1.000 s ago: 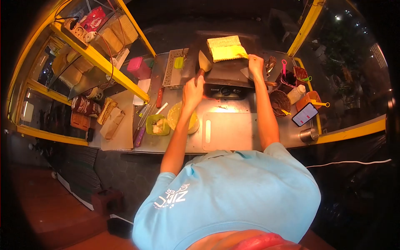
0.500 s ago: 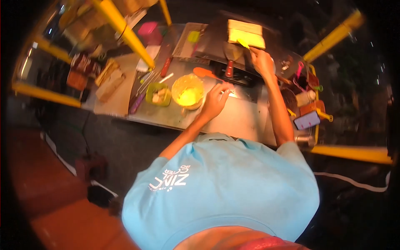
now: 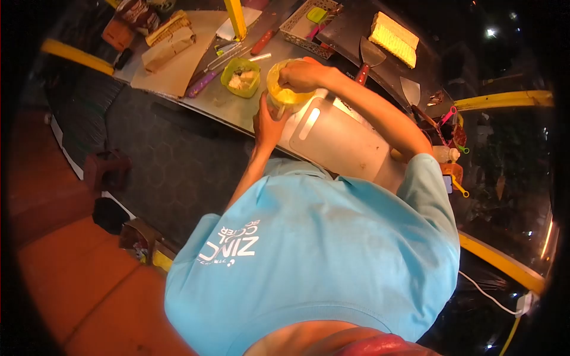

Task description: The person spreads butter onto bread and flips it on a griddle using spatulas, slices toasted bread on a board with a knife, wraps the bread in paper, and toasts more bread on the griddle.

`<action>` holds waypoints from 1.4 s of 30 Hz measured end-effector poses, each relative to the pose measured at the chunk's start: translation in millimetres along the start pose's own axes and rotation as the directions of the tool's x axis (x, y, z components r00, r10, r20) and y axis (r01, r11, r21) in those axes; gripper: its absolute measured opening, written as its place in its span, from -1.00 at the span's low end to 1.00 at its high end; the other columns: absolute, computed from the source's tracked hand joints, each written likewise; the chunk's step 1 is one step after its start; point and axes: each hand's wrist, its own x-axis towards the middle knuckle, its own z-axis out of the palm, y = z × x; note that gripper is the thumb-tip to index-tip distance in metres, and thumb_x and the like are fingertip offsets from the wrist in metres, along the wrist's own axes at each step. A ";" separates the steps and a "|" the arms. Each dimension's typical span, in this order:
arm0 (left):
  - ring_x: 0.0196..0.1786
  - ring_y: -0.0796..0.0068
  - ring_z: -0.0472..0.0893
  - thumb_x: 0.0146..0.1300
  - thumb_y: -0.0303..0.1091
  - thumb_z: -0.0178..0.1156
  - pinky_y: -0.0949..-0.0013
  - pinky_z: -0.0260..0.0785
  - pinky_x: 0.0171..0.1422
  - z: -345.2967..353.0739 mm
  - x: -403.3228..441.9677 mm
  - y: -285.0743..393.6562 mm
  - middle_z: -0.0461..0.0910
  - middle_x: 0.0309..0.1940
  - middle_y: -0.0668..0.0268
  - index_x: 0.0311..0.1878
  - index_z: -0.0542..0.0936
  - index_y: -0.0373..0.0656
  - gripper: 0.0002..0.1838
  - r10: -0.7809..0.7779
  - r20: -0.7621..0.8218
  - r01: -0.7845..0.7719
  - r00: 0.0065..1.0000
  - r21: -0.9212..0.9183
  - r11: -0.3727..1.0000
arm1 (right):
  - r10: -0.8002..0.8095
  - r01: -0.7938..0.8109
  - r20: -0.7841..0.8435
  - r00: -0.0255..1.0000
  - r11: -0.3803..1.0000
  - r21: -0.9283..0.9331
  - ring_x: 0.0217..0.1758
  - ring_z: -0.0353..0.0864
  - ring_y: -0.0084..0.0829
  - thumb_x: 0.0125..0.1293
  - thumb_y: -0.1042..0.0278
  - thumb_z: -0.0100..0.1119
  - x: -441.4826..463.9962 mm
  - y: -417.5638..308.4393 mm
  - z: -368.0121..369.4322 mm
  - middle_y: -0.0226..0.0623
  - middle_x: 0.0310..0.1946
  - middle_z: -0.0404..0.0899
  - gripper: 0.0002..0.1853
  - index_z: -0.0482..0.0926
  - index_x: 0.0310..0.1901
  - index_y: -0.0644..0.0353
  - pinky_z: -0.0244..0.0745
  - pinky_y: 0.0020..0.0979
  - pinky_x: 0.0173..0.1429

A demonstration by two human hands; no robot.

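A yellow tub (image 3: 295,98) with a soft yellow spread inside stands near the table's front edge. My left hand (image 3: 270,123) is wrapped round its near side. Over the tub's mouth, my right hand (image 3: 301,77) reaches in with its fingers closed; whatever they hold is hidden. Left of the tub is a green container (image 3: 241,78) holding pale chunks. Bread coated in yellow (image 3: 393,40) lies on the dark griddle (image 3: 344,26) at the back right. A red-handled scraper (image 3: 371,54) rests at the griddle's edge.
A cutting board (image 3: 338,133) with a handle slot lies right of the tub. Another scraper (image 3: 411,91) rests at the right. A patterned basket (image 3: 297,32) stands behind. Wrapped loaves (image 3: 169,50) lie at the left. Yellow posts (image 3: 236,21) rise from the stall.
My right hand has moved from the bread on the griddle leftward into the tub. My left hand has closed round the tub. The view has turned and shifted.
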 end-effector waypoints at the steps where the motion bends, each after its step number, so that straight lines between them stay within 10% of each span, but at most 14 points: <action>1: -0.49 0.20 0.53 0.09 -0.28 0.44 0.20 0.39 -0.34 3.3 -4.2 -3.0 0.49 -0.55 0.19 0.41 0.19 -0.18 -0.13 -0.017 -0.014 0.017 1.000 -0.010 1.000 | -0.013 0.013 0.019 1.000 1.000 -0.005 -0.41 0.58 -0.03 0.25 0.33 0.07 -0.2 0.8 -5.3 -0.04 -0.46 0.61 -0.79 0.65 -0.31 0.26 0.42 -0.16 -0.28; 3: -0.46 0.12 0.57 0.11 -0.28 0.41 0.18 0.41 -0.30 7.8 -2.7 -8.2 0.53 -0.53 0.15 0.45 0.17 -0.17 -0.13 0.088 -0.035 -0.089 0.996 -0.037 0.995 | 0.145 -0.189 0.362 0.921 0.978 0.088 -0.36 0.59 -0.04 0.26 0.33 0.08 -4.6 13.9 -26.9 0.00 -0.50 0.56 -0.78 0.56 -0.41 0.31 0.42 -0.14 -0.26; 8: -0.36 0.08 0.63 0.14 -0.27 0.40 0.14 0.44 -0.22 4.8 -4.7 -7.5 0.60 -0.41 0.08 0.46 0.17 -0.17 -0.13 0.047 0.010 -0.048 0.999 0.036 0.998 | 0.186 -0.161 -0.321 0.929 0.982 0.101 -0.30 0.63 0.04 0.27 0.37 0.05 -7.2 35.8 18.1 0.03 -0.41 0.64 -0.79 0.68 -0.28 0.23 0.50 -0.08 -0.17; 13: -0.33 0.00 0.62 0.12 -0.24 0.42 0.09 0.43 -0.19 18.8 -2.1 -17.1 0.61 -0.41 0.06 0.48 0.14 -0.20 -0.08 0.045 -0.029 -0.044 0.999 0.038 0.998 | 0.035 -0.074 0.172 0.984 0.972 0.224 -0.36 0.62 -0.28 0.17 0.42 0.05 -11.7 41.9 28.2 -0.02 -0.47 0.63 -0.80 0.67 -0.38 0.32 0.49 -0.17 -0.17; 17: -0.30 0.08 0.59 0.11 -0.25 0.43 0.13 0.41 -0.15 21.6 -2.6 -1.0 0.61 -0.31 0.08 0.49 0.10 -0.22 -0.05 -0.048 0.061 0.050 0.997 -0.028 0.998 | 0.313 -0.333 0.140 0.940 0.737 0.588 -0.60 0.43 -0.49 0.24 0.41 0.08 -65.6 23.2 -40.0 -0.39 -0.59 0.56 -0.72 0.69 -0.09 0.29 0.38 -0.40 -0.52; 21: -0.22 0.32 0.49 0.10 -0.22 0.44 0.33 0.37 -0.11 -2.8 -11.4 30.6 0.51 -0.14 0.19 0.40 0.26 -0.26 -0.16 0.176 -0.124 -0.176 0.977 0.008 0.984 | 0.485 -0.214 -0.031 0.874 0.442 0.871 -0.75 0.26 -0.73 0.39 0.27 0.12 -140.7 41.6 -42.2 -0.39 -0.62 0.53 -0.73 0.69 -0.08 0.26 0.18 -0.58 -0.67; 23: -0.23 0.38 0.51 0.13 -0.20 0.42 0.38 0.38 -0.12 -2.1 -16.5 45.0 0.52 -0.17 0.22 0.29 0.39 -0.25 -0.31 0.334 0.009 -0.324 0.942 -0.224 0.919 | 0.628 -0.037 -0.195 0.754 0.337 0.941 -0.71 0.16 -0.77 0.41 0.23 0.14 -185.6 40.7 -36.6 -0.54 -0.65 0.44 -0.72 0.67 -0.05 0.24 0.10 -0.64 -0.66; 24: -0.20 0.43 0.54 0.23 -0.15 0.36 0.42 0.40 -0.11 0.0 -17.5 51.9 0.55 -0.14 0.22 0.22 0.44 -0.20 -0.43 0.314 0.315 -0.205 0.896 -0.336 0.920 | 0.717 0.050 -0.205 0.666 0.231 0.972 -0.67 0.15 -0.79 0.40 0.22 0.15 -207.5 41.5 -30.5 -0.61 -0.64 0.39 -0.72 0.66 -0.04 0.24 0.07 -0.66 -0.64; 26: -0.20 0.47 0.58 0.33 -0.03 0.24 0.42 0.42 -0.14 35.9 -15.5 83.8 0.57 -0.12 0.22 0.24 0.44 -0.12 -0.47 0.054 0.690 0.467 0.722 -0.544 0.697 | 0.886 0.079 -0.307 0.348 0.299 0.951 -0.66 0.14 -0.78 0.40 0.22 0.16 -235.2 51.0 -15.0 -0.66 -0.63 0.27 -0.72 0.66 -0.04 0.22 0.10 -0.63 -0.62; 29: -0.29 0.52 0.54 0.35 0.15 0.14 0.43 0.41 -0.17 91.9 15.4 108.2 0.58 -0.14 0.28 0.25 0.44 -0.13 -0.39 -0.132 0.807 0.786 0.576 -0.502 0.361 | 0.948 0.248 -0.300 -0.110 0.318 0.915 -0.65 0.18 -0.76 0.38 0.24 0.16 -250.3 73.0 10.8 -0.64 -0.62 0.29 -0.73 0.68 -0.05 0.22 0.16 -0.58 -0.62; 33: -0.51 0.62 0.41 0.35 0.13 0.14 0.54 0.25 -0.36 142.6 79.0 107.9 0.53 -0.40 0.41 0.04 0.52 -0.15 -0.49 -0.065 0.904 0.896 0.424 -0.407 0.176 | 0.832 -0.034 -0.471 -0.292 0.483 0.875 -0.37 0.58 -0.50 0.37 0.25 0.16 -250.5 117.4 50.1 -0.29 -0.44 0.68 -0.73 0.70 -0.10 0.28 0.48 -0.41 -0.25; 36: -0.61 0.69 0.26 0.36 0.09 0.13 0.54 0.13 -0.49 133.2 98.3 114.7 0.41 -0.56 0.52 -0.15 0.53 -0.13 -0.59 -0.014 0.882 0.749 0.471 -0.391 0.534 | 0.798 -0.280 -0.533 -0.282 0.463 0.841 -0.11 0.72 -0.16 0.32 0.23 0.14 -241.1 127.6 35.3 0.11 -0.22 0.67 -0.71 0.68 -0.10 0.26 0.51 -0.28 -0.03; 40: -0.61 0.69 0.35 0.39 0.01 0.07 0.47 0.20 -0.57 103.1 99.3 126.5 0.42 -0.62 0.46 -0.29 0.55 -0.20 -0.60 0.001 0.724 0.411 0.690 -0.393 0.823 | 0.629 -0.399 -0.625 -0.462 0.482 0.780 -0.14 0.70 0.03 0.33 0.19 0.08 -224.7 170.0 10.1 0.10 -0.30 0.66 -0.71 0.71 -0.14 0.18 0.54 -0.10 -0.11; 42: -0.58 0.66 0.41 0.39 0.01 0.07 0.46 0.26 -0.55 109.8 98.9 133.0 0.46 -0.61 0.43 -0.29 0.56 -0.23 -0.58 0.088 0.605 0.235 0.791 -0.434 0.870 | 0.695 -0.618 -0.640 -0.328 0.355 0.702 -0.14 0.69 0.05 0.30 0.22 0.07 -209.4 192.7 6.9 0.09 -0.28 0.67 -0.72 0.71 -0.19 0.19 0.54 -0.08 -0.08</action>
